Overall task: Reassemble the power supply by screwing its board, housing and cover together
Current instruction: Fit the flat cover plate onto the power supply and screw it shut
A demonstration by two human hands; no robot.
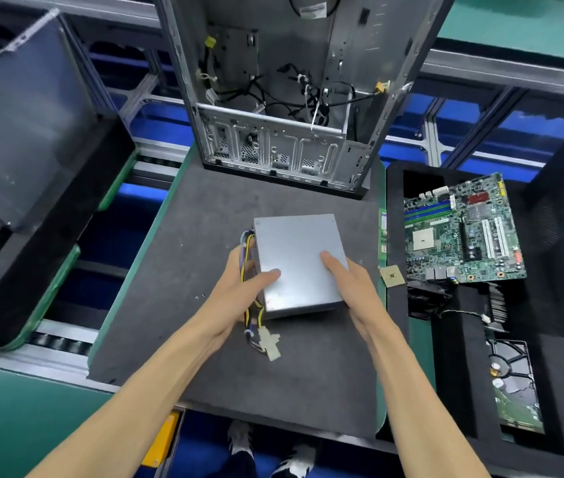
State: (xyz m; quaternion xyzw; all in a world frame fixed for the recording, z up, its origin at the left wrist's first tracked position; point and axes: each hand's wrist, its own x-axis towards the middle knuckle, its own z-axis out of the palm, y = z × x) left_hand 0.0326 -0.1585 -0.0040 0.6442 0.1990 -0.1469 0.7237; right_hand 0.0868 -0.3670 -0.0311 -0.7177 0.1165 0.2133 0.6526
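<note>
Left hand [239,288] and right hand [349,284] grip the power supply [299,260] from opposite sides, thumbs on top.

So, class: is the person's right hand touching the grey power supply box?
Touching. The head view shows the right hand gripping the power supply box at its right edge, thumb lying flat on the top face.

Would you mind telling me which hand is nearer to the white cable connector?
Left. The left hand grips the power supply just above the white connector; the right hand holds the opposite side.
</note>
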